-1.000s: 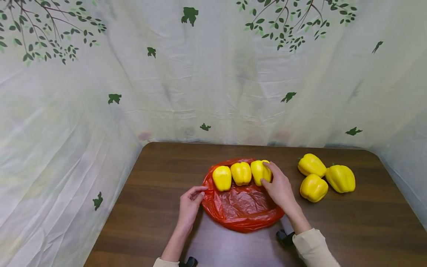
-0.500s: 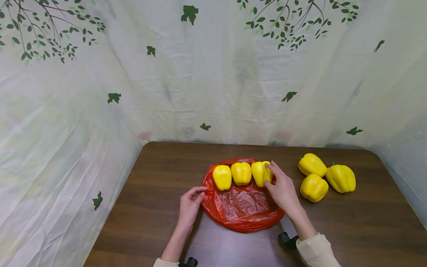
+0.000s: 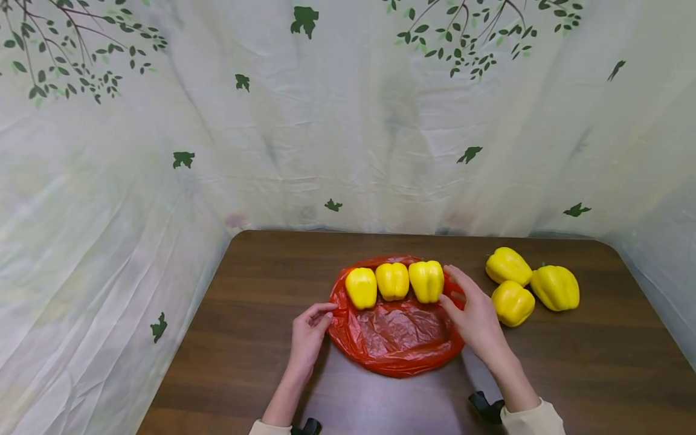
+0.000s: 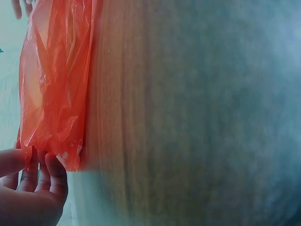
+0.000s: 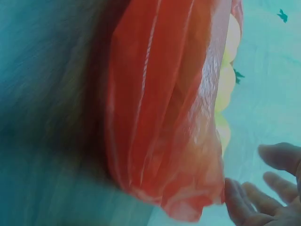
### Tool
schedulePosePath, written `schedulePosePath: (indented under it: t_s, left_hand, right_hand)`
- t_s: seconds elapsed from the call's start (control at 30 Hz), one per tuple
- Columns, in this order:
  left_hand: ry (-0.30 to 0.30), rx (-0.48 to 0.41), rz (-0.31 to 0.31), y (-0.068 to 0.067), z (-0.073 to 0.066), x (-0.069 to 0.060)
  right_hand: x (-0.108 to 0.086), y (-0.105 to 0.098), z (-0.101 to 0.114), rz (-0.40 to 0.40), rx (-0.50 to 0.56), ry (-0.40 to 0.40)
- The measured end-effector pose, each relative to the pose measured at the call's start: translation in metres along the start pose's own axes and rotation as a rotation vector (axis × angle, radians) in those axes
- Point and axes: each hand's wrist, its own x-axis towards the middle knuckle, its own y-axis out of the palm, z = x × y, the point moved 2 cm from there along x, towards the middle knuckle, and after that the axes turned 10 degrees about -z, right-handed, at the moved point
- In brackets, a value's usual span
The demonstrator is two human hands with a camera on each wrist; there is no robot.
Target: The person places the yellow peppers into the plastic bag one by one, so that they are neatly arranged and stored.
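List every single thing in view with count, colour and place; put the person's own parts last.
Backdrop: 1, whitish with green leaf prints, behind and beside the table
Table: 1, brown, lower part of the head view
Plastic bag: 1, red, open on the table
Row peppers: 3, yellow, along the bag's far side
Loose peppers: 3, yellow, clustered on the table, right of the bag
Wrist devices: 2, black, one at each wrist
Cuffs: 2, cream, bottom edge
Left hand: 1, bare, pinching the bag's left edge
Right hand: 1, bare, beside the rightmost row pepper, holding nothing
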Motion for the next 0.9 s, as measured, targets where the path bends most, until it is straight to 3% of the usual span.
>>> schedulePosePath:
  t_s: [0.3, 0.63, 0.7, 0.9]
  left_hand:
    - [0.001, 0.009, 0.003, -0.002, 0.000, 0.002]
    - [0.007, 0.030, 0.005, -0.002, -0.002, 0.002]
    - [0.009, 0.023, 0.015, -0.001, -0.010, -0.001]
    - [0.000, 0.003, 0.023, -0.001, -0.011, -0.002]
  right_hand:
    - [-0.016, -0.022, -0.012, -0.071, 0.014, 0.013]
    - [-0.029, -0.043, -0.037, -0.180, -0.067, 0.055]
    - [-0.031, -0.047, -0.043, -0.217, -0.089, 0.040]
    - [-0.034, -0.063, -0.061, -0.306, -0.118, -0.046]
